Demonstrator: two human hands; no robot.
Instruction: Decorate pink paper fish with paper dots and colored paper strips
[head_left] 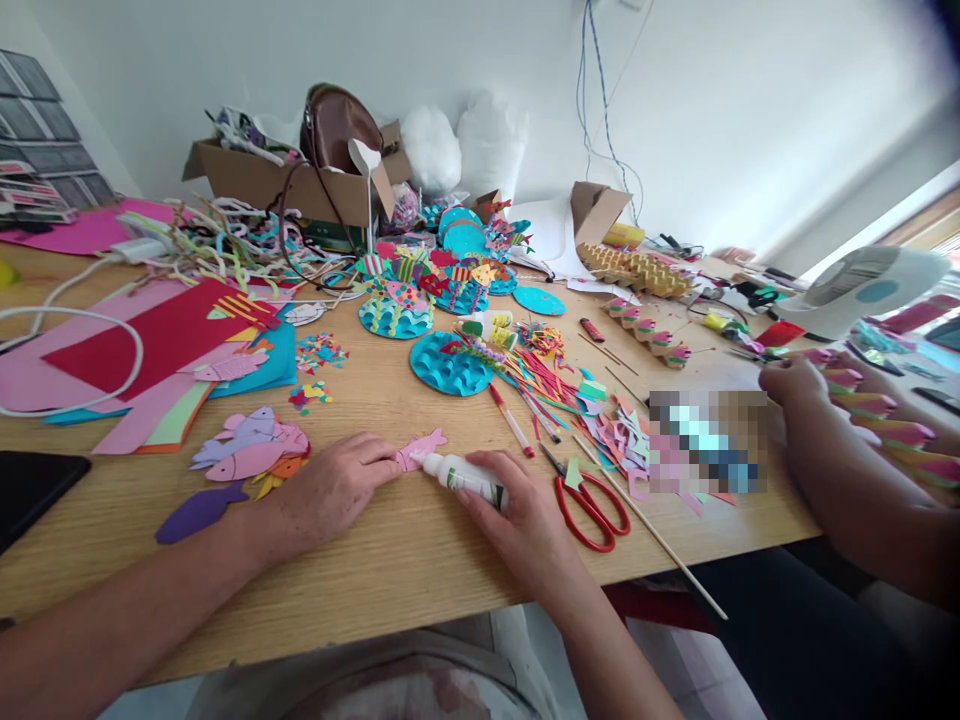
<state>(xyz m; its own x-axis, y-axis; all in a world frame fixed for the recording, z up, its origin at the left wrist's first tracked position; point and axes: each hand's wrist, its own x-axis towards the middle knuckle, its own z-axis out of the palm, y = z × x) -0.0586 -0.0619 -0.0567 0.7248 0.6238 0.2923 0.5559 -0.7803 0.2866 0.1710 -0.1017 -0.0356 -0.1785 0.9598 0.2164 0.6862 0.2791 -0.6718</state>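
My left hand (337, 492) rests on the wooden table, its fingers closed together on the head end of a small pink paper fish (421, 447). In my right hand (525, 515) is a white glue bottle (469, 482), tilted so that its nozzle meets the fish near its middle. Cut-out paper fish in pink, lilac and orange (255, 455) lie in a pile left of my left hand, with a purple paper fish (199, 513) at its near edge. Red-handled scissors (592, 510) lie beside my right hand.
A long thin stick (652, 530) juts over the table's front edge. Paper scraps (619, 435), pens (512, 422) and blue decorated discs (450, 365) lie farther back. Coloured sheets (142, 350) are at left. Another person's arm (847, 480) reaches in at right.
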